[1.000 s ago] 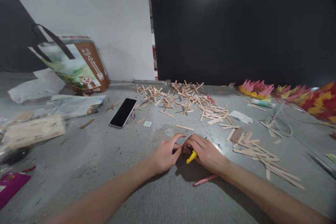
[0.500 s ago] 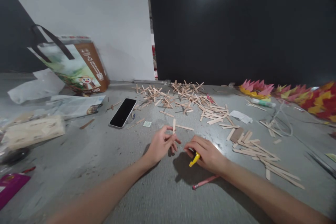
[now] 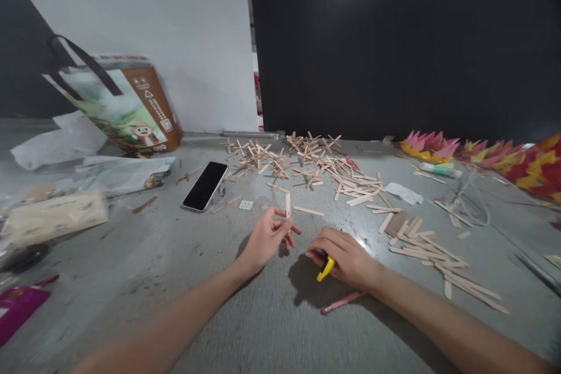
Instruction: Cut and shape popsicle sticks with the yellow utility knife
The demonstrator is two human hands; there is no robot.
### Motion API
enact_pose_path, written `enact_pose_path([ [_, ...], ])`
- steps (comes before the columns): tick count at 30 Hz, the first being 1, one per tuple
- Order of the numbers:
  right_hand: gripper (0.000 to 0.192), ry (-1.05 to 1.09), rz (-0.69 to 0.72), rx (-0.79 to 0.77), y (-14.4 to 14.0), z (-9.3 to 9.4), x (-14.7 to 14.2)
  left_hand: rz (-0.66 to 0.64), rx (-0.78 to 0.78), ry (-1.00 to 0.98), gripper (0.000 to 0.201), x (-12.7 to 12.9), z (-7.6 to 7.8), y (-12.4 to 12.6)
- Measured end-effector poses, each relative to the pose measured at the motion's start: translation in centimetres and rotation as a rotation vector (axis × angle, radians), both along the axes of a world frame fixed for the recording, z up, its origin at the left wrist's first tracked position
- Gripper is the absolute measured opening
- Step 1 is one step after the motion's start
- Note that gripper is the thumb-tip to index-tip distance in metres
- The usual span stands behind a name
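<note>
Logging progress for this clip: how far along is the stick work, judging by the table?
Done: a heap of small wooden crosses lies at the back of the table. In hand: the left hand holds a wooden stick upright, and the right hand grips a yellow-handled tool. Left: loose plain sticks lie spread out to the right, not joined.

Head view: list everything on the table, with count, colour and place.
wooden sticks: many, tan, piled centre and right
phone: one, black, left of centre
paper bag: one, brown and green, back left
paper flowers: several, pink, yellow, red, far right
pencil: one, pink, below the right hand
table: one, grey
left hand: holds one stick upright
right hand: grip on a yellow tool
</note>
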State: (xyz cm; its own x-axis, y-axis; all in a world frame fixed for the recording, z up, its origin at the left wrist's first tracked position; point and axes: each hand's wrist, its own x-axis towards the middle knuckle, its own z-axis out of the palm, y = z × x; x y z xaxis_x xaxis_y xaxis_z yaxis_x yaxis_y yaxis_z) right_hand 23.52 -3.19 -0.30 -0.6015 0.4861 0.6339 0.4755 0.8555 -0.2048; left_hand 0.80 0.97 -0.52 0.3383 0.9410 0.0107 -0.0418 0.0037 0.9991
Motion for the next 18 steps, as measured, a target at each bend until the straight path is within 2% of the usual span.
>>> enact_pose_path([
  [4, 0.01, -0.031, 0.0, 0.012, 0.1, 0.0, -0.1, 0.002, -0.008, -0.024, 0.048, -0.1, -0.2, 0.1],
  [8, 0.029, -0.048, -0.033, 0.058, 0.0, -0.3, 0.2, -0.012, -0.012, -0.031, 0.047, -0.1, 0.1, 0.1],
  [12, 0.032, 0.155, -0.026, 0.028, -0.4, -0.5, 1.0, -0.027, -0.006, -0.044, 0.047, -0.1, 0.1, 0.1],
  [15, 0.05, 0.354, -0.045, -0.037, -0.6, -0.8, 1.7, -0.025, -0.008, -0.065, 0.048, -0.1, -0.2, 0.2],
  [18, 0.054, 0.492, -0.124, -0.24, -0.7, -1.4, 1.9, -0.022, -0.011, -0.073, 0.049, -0.2, -0.6, 0.4],
])
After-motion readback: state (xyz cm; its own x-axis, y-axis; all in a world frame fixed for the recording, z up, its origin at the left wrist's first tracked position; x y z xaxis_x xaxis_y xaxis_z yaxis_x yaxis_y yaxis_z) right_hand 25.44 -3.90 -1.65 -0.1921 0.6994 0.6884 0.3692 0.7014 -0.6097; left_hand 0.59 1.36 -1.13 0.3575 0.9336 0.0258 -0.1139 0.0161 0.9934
